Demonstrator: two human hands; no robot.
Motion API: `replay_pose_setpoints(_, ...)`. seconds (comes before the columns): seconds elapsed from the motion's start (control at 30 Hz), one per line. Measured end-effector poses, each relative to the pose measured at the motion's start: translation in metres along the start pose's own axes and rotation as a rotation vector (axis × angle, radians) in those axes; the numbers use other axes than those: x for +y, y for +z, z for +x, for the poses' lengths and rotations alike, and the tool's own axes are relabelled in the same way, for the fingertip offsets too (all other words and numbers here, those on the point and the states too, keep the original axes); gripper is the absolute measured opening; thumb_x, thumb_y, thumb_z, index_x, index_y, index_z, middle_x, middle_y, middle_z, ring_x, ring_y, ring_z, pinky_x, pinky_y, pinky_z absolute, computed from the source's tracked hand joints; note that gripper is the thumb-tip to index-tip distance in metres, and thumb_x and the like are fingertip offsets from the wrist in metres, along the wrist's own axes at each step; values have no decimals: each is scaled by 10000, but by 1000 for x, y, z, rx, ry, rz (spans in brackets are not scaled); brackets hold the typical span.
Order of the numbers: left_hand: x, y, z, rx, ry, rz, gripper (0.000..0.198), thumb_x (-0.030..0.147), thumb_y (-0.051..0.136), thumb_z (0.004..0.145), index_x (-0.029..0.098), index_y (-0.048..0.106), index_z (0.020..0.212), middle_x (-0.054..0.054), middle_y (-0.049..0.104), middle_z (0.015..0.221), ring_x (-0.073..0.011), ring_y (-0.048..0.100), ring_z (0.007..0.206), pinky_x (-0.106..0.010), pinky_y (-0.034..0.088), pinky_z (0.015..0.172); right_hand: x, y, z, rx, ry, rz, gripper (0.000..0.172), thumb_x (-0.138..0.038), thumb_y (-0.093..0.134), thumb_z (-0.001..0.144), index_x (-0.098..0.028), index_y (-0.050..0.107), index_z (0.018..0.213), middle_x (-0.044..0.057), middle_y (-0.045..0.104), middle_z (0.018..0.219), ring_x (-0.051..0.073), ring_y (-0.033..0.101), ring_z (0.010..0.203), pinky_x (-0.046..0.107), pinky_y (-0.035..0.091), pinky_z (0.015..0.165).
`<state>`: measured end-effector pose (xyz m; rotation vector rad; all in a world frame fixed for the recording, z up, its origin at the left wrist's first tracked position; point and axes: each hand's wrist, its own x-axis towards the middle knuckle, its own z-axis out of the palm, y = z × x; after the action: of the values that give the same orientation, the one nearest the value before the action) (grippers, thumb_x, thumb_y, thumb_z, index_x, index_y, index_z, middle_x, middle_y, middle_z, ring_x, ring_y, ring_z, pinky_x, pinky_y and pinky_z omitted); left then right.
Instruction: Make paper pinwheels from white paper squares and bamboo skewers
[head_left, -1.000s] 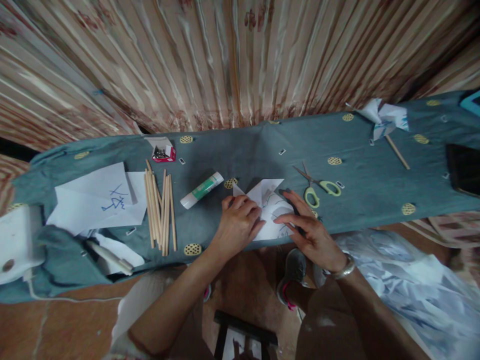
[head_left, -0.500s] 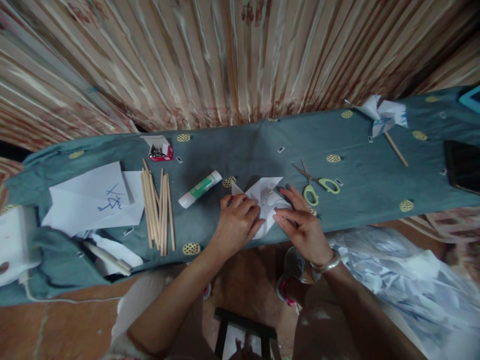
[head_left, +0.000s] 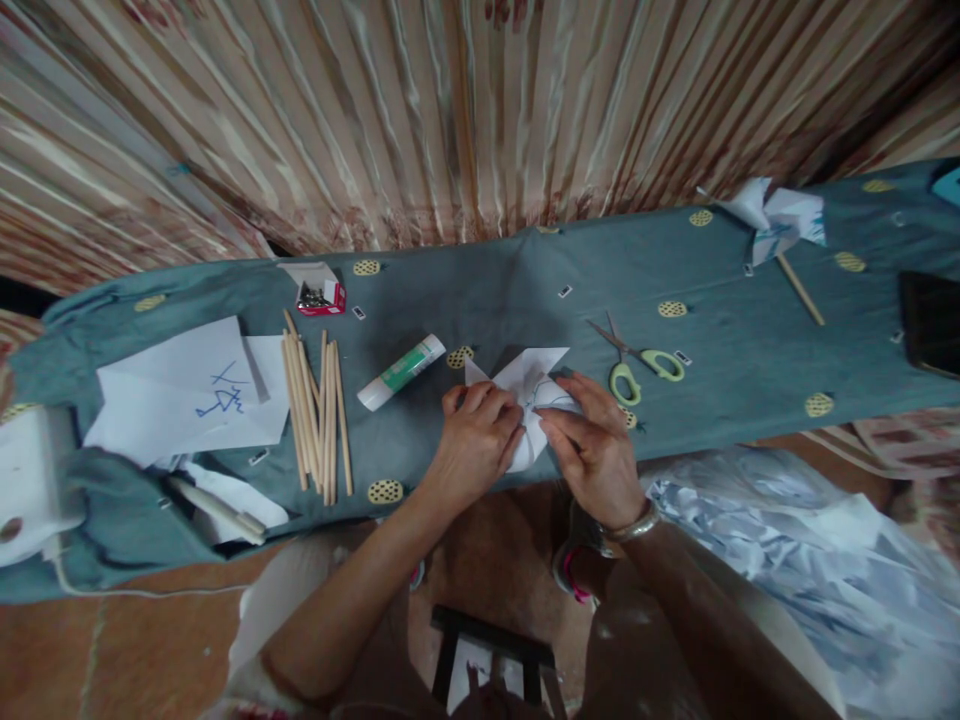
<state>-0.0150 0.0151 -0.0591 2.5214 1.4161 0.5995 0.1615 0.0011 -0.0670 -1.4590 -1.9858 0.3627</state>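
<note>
A folded white paper pinwheel (head_left: 531,372) with blue pen lines lies at the table's near edge, between my hands. My left hand (head_left: 477,435) is curled over its left side, fingers pressed on the paper. From the right, my right hand (head_left: 600,450) pinches the paper near its middle with thumb and forefinger. Left of them is a green and white glue stick (head_left: 402,372). Yellow-green scissors (head_left: 637,361) lie partly open to the right.
Wooden sticks (head_left: 330,415), a red box of small metal pieces (head_left: 321,296) and drawn-on white paper (head_left: 180,385) are at the left. A pinwheel on a stick (head_left: 784,222) and a black object (head_left: 930,320) are at the right. A plastic bag (head_left: 780,570) stands below.
My right hand has moved left and inward, its thumb and forefinger now at the middle of the paper. My left hand has barely moved. The view has shifted slightly.
</note>
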Motion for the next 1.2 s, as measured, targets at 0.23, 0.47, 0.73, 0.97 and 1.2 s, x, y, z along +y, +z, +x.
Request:
replay_pose_setpoints(0.23,0,0,0,-14,-4,17,193,268,506,916,179,660,990,-61,663,975,-238,506,997,-435,292,873,-1,0,4,42,39,-39,156,-276,578,863,-216,708,799,70,509,1390,321,368,1357,543,326,1097)
replay_pose_setpoints(0.47,1,0,0,-7,-27,13,179,244,514,916,197,668,992,-47,670,948,-236,498,1050,-445,276,895,1,3,6,26,55,-18,147,-271,585,847,-204,688,766,65,473,1434,325,331,1386,567,309,1101)
replay_pose_setpoints(0.73,0,1,0,3,-15,31,184,254,512,918,194,666,999,-43,683,944,-230,511,1008,-436,281,881,1,6,8,49,59,-21,122,-263,600,833,-214,674,750,60,492,1417,318,346,1381,552,331,1096)
replay_pose_setpoints(0.97,-1,-1,0,-4,-4,25,199,261,489,930,191,657,1010,-42,698,958,-224,532,992,-437,269,891,2,4,9,17,82,-16,131,-283,603,831,-204,681,763,76,499,1405,322,345,1381,541,332,1101)
replay_pose_setpoints(1.2,-1,-2,-1,8,-9,28,193,266,497,927,190,649,1018,-42,700,965,-226,544,1004,-442,268,908,4,4,10,7,87,-38,103,-257,623,807,-197,692,760,89,516,1388,324,356,1372,525,329,1102)
